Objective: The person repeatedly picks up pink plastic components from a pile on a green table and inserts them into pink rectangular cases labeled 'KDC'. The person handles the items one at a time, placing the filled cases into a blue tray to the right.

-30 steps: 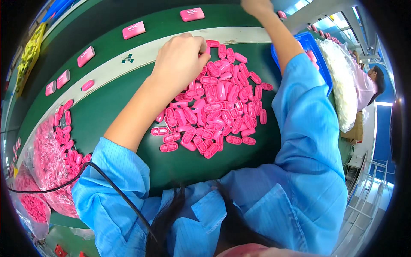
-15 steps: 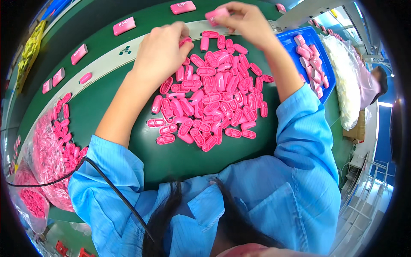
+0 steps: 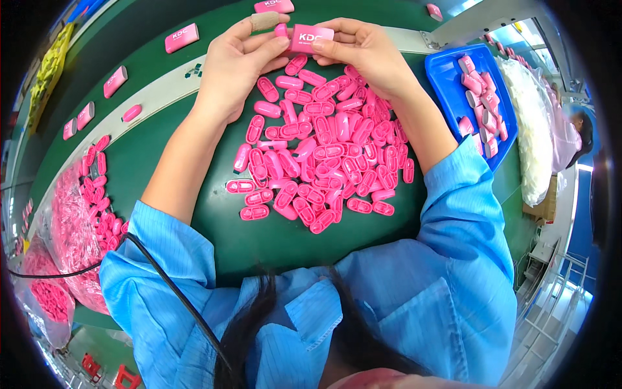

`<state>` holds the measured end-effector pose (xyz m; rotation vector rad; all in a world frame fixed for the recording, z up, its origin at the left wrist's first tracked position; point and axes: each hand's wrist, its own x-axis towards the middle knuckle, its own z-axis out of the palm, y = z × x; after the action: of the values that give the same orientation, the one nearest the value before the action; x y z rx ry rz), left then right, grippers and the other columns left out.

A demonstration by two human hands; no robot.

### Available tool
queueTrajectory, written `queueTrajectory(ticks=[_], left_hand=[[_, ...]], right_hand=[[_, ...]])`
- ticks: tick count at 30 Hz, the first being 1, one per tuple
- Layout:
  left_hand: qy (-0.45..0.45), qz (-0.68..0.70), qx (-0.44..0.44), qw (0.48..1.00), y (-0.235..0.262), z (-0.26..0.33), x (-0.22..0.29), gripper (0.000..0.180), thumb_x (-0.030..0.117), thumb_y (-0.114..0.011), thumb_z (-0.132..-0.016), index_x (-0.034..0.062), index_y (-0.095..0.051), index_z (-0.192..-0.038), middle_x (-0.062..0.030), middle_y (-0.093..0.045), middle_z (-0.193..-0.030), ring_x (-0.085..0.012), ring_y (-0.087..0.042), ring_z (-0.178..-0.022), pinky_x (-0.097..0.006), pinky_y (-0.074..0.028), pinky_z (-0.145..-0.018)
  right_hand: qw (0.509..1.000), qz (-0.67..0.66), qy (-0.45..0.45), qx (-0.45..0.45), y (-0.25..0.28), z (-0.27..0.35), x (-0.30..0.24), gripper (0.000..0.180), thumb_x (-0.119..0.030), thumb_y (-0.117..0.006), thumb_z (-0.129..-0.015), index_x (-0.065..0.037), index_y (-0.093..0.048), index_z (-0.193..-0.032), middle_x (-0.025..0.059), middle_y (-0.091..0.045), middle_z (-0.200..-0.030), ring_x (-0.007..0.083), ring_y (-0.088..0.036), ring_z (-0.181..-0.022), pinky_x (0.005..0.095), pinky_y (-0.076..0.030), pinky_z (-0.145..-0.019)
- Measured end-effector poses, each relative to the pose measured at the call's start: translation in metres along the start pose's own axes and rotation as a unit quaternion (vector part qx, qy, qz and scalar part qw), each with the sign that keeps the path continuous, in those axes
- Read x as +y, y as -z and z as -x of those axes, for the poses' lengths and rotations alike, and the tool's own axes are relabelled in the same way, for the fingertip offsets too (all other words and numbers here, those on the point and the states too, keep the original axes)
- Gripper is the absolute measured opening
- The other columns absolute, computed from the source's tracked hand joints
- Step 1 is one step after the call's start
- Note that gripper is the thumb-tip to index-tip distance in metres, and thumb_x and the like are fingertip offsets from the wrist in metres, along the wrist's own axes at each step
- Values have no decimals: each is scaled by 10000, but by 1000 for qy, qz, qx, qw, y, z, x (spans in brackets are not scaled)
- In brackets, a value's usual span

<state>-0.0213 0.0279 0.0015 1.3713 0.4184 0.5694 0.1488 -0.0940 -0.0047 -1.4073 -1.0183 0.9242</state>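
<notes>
My left hand point(image 3: 232, 68) pinches a small pink oval cap point(image 3: 280, 30) between thumb and fingers. A beige covering point(image 3: 264, 22) wraps one of its fingers. Beside it, my right hand point(image 3: 372, 57) grips a flat pink case point(image 3: 302, 43) with white print by its right end. The case's left end lies close to the cap; whether they touch I cannot tell. Just below both hands spreads a heap of pink oval caps point(image 3: 334, 139), many showing their hollow side, on the green table point(image 3: 227, 243).
A blue tray point(image 3: 435, 68) with several pink cases stands at right. Pink cases point(image 3: 181, 39) sit spaced along the green strip beyond the pale rail point(image 3: 165, 87). A lone cap point(image 3: 132, 113) lies by the rail. Clear bags of pink caps point(image 3: 71, 240) are at left; a black cable point(image 3: 175, 285) crosses my arm.
My right hand has brought the pink case left and slightly down, close to the left hand. The left hand has turned, so its cap now faces the case. The view has shifted slightly.
</notes>
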Motion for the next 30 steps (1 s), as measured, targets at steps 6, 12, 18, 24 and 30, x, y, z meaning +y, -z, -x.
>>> queueTrajectory(ticks=[6, 12, 18, 24, 30], left_hand=[[13, 17, -1, 1000, -7, 3, -1, 324, -11, -626, -879, -39, -580, -1198, -93, -679, -1049, -141, -655, -889, -247, -535, -787], [-124, -234, -16, 964, -6, 9, 5, 318, 59, -637, -887, 2, -614, -1199, -127, -700, -1047, -172, -680, -959, -270, -544, -856], [-88, -178, 2, 980, -10, 10, 8, 355, 74, -681, -853, -26, -620, -1188, -156, -697, -1051, -160, -684, -932, -259, -540, -837], [-58, -108, -6, 992, -3, 4, -11, 395, 83, -678, -865, -71, -584, -1216, -156, -697, -1028, -147, -681, -889, -242, -541, -800], [-90, -134, 11, 987, -12, 9, -7, 348, 74, -665, -869, -86, -607, -1172, -148, -713, -948, -131, -682, -843, -250, -546, -759]], right_hand=[[999, 23, 30, -12, 1, 3, 1, 323, -154, -666, -895, 15, -607, -1163, 69, -673, -984, 108, -625, -864, 227, -498, -784], [995, 73, 70, 6, 4, 5, 4, 330, -104, -686, -873, 19, -613, -1170, 65, -674, -1007, 104, -621, -873, 235, -508, -798], [994, 87, 73, -5, 16, 5, 1, 334, -103, -694, -868, 27, -615, -1166, 78, -677, -1006, 116, -632, -869, 245, -524, -802], [993, 93, 69, 5, 10, 4, -3, 333, -100, -695, -866, 30, -615, -1161, 84, -677, -1006, 119, -635, -864, 249, -530, -797], [995, 64, 74, 5, 13, 9, 2, 334, -74, -689, -867, 51, -605, -1165, 95, -680, -1011, 123, -638, -868, 253, -532, -799]])
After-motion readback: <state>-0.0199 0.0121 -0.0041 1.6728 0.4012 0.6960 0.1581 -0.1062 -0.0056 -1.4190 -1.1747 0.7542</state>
